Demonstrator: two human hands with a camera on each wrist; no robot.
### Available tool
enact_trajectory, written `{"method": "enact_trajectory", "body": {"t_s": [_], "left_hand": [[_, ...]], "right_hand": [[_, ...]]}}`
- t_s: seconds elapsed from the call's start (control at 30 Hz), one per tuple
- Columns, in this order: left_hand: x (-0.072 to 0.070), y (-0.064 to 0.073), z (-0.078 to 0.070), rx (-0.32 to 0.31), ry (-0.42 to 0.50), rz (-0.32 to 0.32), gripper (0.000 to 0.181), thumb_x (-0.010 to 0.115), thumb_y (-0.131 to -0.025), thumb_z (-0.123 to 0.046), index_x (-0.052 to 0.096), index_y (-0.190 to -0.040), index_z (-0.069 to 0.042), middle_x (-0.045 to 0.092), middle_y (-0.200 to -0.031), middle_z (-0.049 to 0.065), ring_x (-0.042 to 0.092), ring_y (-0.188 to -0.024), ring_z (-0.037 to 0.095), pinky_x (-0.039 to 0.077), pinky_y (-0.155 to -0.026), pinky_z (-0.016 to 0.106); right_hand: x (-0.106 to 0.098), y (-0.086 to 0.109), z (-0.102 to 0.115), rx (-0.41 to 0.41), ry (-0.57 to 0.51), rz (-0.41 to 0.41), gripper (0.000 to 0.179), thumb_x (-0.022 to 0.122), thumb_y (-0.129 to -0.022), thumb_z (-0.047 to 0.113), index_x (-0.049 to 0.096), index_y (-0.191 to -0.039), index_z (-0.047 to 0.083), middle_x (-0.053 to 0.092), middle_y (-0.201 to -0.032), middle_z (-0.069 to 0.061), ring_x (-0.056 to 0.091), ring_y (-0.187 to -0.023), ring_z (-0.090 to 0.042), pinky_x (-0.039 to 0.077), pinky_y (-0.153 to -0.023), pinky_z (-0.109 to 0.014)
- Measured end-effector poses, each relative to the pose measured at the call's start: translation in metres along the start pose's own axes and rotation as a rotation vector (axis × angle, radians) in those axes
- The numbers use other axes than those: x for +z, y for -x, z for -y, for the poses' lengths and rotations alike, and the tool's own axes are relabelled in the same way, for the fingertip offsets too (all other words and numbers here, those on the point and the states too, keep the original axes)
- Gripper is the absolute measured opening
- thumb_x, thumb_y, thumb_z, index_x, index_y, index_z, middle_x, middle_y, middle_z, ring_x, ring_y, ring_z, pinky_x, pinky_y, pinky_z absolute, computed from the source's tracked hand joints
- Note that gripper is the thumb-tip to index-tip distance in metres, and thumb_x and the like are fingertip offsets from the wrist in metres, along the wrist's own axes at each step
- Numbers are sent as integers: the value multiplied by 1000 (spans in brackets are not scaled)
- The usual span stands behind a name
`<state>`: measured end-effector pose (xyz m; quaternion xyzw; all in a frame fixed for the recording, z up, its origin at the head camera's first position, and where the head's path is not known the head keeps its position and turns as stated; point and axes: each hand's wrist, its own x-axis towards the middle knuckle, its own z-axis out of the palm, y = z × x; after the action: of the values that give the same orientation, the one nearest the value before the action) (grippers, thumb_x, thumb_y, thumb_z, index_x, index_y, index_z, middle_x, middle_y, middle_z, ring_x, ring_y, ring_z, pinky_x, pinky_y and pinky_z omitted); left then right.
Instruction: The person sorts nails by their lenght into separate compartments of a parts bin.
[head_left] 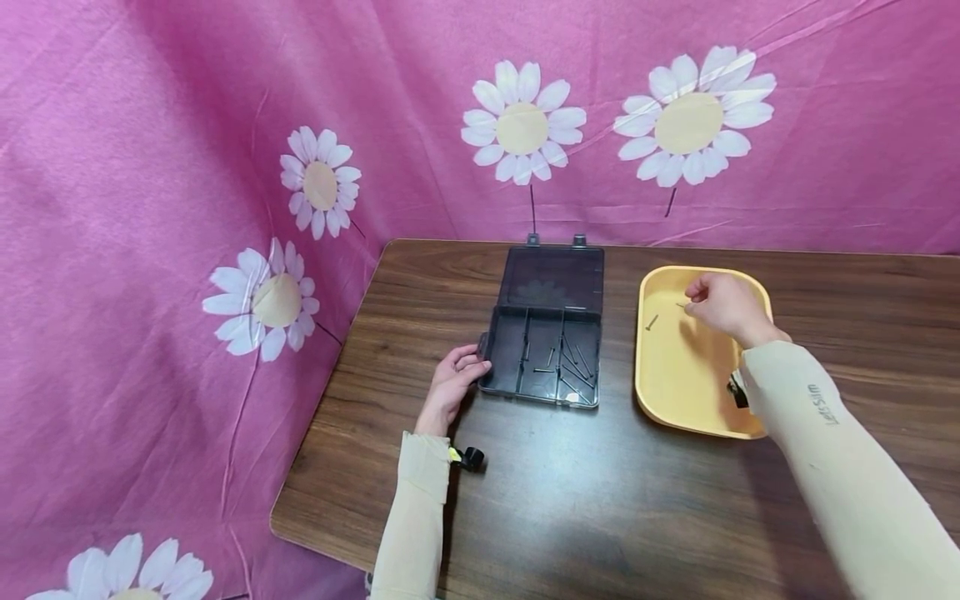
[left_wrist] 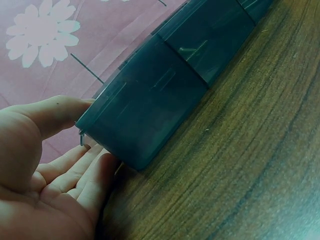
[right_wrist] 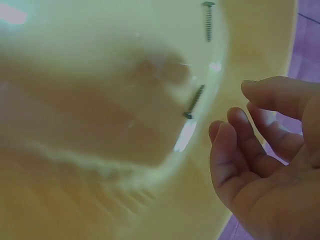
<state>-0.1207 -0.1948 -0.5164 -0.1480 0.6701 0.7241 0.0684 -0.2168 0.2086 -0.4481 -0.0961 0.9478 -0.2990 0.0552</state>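
My left hand (head_left: 450, 383) holds the left side of a dark see-through compartment box (head_left: 504, 358), thumb at the top rim and fingers against the side wall. The box lies on the table with its lid (head_left: 551, 273) folded back. Several screws (head_left: 543, 370) lie in its compartments, most of them in the right one. Over the far part of a yellow tray (head_left: 675, 408) is my right hand (head_left: 727, 308), fingers bent with a gap between thumb and fingertips. In the right wrist view two screws lie in the tray, one screw (right_wrist: 195, 102) close to the fingertips and another screw (right_wrist: 208, 22) farther off.
The wooden table (head_left: 555, 500) reaches to a pink cloth (head_left: 420, 100) with daisies behind it and at the left. The tray's raised rim stands to the right of the box, with a strip of table between them.
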Motion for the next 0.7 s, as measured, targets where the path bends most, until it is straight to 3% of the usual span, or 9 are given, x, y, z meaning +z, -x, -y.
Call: {"method": "enact_trajectory", "body": {"t_s": [0.33, 0.7], "left_hand": [[-1, -3, 2, -8, -4, -7, 43, 65, -77, 1, 51, -117, -2, 60, -106, 18, 59, -79, 3, 46, -74, 18], [-1, -1, 0, -12, -13, -11, 43, 66, -77, 0, 51, -117, -2, 63, -99, 9, 60, -79, 4, 46, -74, 18]], "right_hand": [[14, -7, -9, 53, 34, 23, 27, 56, -73, 11, 57, -95, -4, 60, -91, -23, 53, -84, -37, 38, -76, -48], [22, -10, -11, 33, 57, 52, 30, 55, -72, 10, 57, -97, -5, 58, -91, -24, 52, -83, -35, 39, -76, -47]]}}
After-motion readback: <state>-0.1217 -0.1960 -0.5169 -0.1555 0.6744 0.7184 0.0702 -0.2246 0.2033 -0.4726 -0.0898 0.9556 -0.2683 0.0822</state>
